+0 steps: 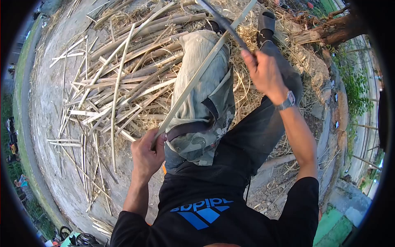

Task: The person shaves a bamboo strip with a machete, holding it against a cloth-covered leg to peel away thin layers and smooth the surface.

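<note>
**Long pale strip across the lap, dark tool in the other hand**

So the left hand [148, 153] is closed around the lower end of a pale strip [197, 77], thumb on top. The strip slants up over a leg padded with whitish cloth [194, 53] and a camo cloth [193, 143], dark strap [187, 130] over it. Right hand [266, 74], with a watch [286, 101] on the wrist, is gripping a long dark tool [224, 23] that crosses the strip near its far end. Can't tell if they're touching, tbh. Loads of loose split pieces [123, 84] lie criss-crossed on the ground, left of the padded leg.
</note>
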The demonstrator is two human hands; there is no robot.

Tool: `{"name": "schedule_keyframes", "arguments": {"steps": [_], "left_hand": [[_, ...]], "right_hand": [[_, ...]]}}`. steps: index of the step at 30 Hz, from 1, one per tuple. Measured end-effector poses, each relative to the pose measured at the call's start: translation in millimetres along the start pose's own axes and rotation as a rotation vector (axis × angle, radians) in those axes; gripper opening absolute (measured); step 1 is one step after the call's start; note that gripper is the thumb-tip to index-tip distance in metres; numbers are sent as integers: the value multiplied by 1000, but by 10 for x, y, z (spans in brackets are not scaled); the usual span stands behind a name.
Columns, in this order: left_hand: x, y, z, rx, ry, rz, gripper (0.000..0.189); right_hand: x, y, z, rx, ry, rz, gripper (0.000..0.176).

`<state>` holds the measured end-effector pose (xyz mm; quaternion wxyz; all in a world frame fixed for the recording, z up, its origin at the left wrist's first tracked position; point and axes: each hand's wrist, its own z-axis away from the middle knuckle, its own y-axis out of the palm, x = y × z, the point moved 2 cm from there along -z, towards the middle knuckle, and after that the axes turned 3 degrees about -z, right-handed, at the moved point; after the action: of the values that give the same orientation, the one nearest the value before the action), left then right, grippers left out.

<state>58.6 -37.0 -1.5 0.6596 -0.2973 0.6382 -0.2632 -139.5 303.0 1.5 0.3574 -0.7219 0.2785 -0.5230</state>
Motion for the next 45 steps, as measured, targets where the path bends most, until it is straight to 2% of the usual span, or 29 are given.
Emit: {"name": "schedule_keyframes", "arguments": {"steps": [1,2,5,7,9,11,12,13,14,16,17,19,21,23,25,29,30,31,33,35,37,39,41,43,45], "left_hand": [[31,12,0,7,7,8,6],[60,2,-2,-28,51,-11,6],[479,6,128,-64,120,-32,8],[717,-63,268,-96,174,-71,10],[820,-180,374,-56,152,-107,11],[849,-216,399,-53,64,-63,13],[797,-252,344,-39,100,-108,10],[784,-290,276,-63,102,-106,10],[811,-314,229,1,2,-17,20],[747,-334,169,123,-210,87,48],[741,-338,110,124,-224,86,48],[759,-321,28,324,-328,130,51],[723,-312,-56,325,-319,102,54],[786,-298,-122,320,-287,139,55],[799,-309,-142,324,-257,136,55],[893,-209,-142,365,-254,150,55],[966,-138,-136,396,-248,186,55],[987,-65,-119,399,-253,185,55],[975,131,-82,427,-310,364,56],[1014,218,-43,450,-326,438,56],[1025,218,-31,388,-273,434,56],[1065,224,-45,393,-267,413,56],[1066,217,-89,388,-247,389,56],[978,246,-136,374,-230,424,56],[997,287,-132,419,-252,490,55]], "right_hand": [[130,97,191,-17,-112,-26,61],[271,140,372,131,-85,7,58],[293,213,531,7,-344,190,57],[-66,159,319,-92,-164,129,59],[-603,-82,-33,-132,133,7,61],[-1014,-311,-246,-238,313,-87,56],[-985,-407,-234,-250,298,-87,56],[-913,-498,-175,-258,386,-295,55],[-834,-545,-123,-246,474,-505,54],[-600,-584,12,-258,421,-543,51],[-496,-586,73,-289,382,-579,49],[-391,-534,161,-285,341,-566,47],[-377,-530,189,-300,323,-305,46],[-520,-485,200,-284,278,-237,46],[-494,-425,198,-251,449,-373,48],[-476,-334,181,-241,552,-453,55],[-449,-222,199,-243,507,-473,60],[-320,-120,230,-215,528,-662,62],[-57,79,323,-156,463,-506,63],[108,155,351,-222,95,-178,63],[50,30,253,-225,109,-99,62],[-243,-117,67,-402,244,-82,64],[-487,-230,-121,-494,318,-88,67],[-430,-159,-80,-474,350,-145,69],[-90,39,114,-232,311,-57,67]]}}
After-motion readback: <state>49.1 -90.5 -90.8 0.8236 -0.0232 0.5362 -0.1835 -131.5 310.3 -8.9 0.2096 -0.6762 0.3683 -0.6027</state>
